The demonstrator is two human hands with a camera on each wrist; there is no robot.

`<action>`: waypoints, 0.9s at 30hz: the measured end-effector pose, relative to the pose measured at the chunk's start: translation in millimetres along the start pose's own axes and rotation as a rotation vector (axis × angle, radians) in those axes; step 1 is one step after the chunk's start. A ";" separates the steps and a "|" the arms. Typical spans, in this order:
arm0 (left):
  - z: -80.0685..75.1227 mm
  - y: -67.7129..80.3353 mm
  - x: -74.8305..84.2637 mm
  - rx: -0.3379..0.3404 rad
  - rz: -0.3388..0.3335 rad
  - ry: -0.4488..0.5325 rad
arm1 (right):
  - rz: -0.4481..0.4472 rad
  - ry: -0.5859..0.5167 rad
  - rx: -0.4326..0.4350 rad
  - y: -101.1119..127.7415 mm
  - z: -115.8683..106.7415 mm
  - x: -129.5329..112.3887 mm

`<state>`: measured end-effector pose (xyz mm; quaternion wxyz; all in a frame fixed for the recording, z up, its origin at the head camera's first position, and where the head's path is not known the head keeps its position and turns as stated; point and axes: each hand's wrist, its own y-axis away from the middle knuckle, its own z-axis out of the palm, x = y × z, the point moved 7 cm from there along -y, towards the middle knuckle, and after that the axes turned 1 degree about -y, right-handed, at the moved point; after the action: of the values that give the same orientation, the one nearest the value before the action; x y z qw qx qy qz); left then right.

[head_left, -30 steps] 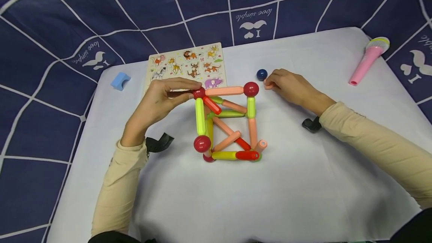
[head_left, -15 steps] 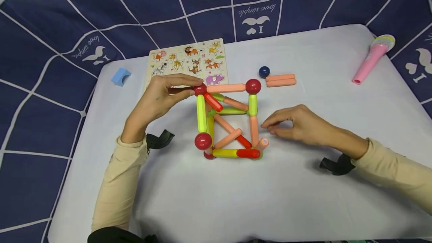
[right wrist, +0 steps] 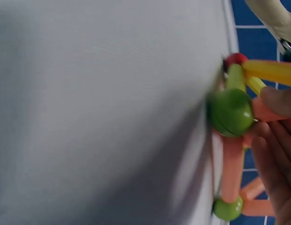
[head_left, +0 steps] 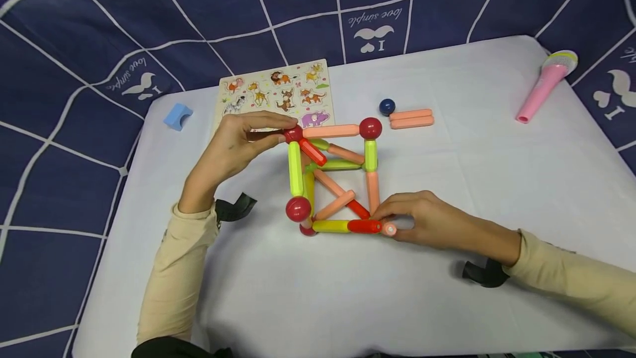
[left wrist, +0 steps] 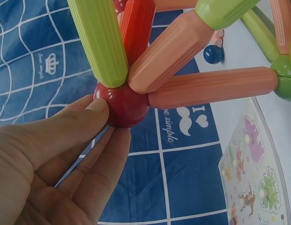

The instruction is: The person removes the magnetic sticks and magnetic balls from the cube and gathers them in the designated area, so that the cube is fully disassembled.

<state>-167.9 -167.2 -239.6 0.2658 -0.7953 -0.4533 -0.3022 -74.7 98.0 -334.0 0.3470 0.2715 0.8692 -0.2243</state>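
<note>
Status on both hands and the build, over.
Left hand pinching red ball. Right hand pinching orange stick at near corner. Stick-and-ball frame standing. Blue ball, two loose sticks beyond, clear of it.

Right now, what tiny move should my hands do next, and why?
Maybe your right hand should gently press the pink stick against the green ball. That hand is pinching the stick, and the stick's other end has no ball on it. Your left hand holds the far-left red ball, which could help keep things steady.

Left hand point(head_left: 229, 145) pinching, right hand point(head_left: 424, 220) (lower) likewise
</note>
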 end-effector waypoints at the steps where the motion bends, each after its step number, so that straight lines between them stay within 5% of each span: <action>1: 0.1 0.2 -0.1 -0.001 -0.001 0.001 | -0.013 0.009 0.000 0.3 1.6 -0.8; 17: -0.1 0.3 0.3 0.001 0.001 -0.015 | -0.065 -0.018 0.007 6.6 6.0 -0.4; 22: 0.6 -0.2 0.4 -0.005 0.007 -0.005 | 0.060 0.035 0.001 10.5 -13.9 11.1; 27: 0.2 0.6 -0.4 -0.005 -0.007 -0.005 | 0.259 0.231 0.048 7.9 -57.5 41.8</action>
<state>-167.4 -167.6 -240.1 0.2617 -0.7952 -0.4558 -0.3024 -123.0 150.5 -328.0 0.2641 0.4135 0.8555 -0.1656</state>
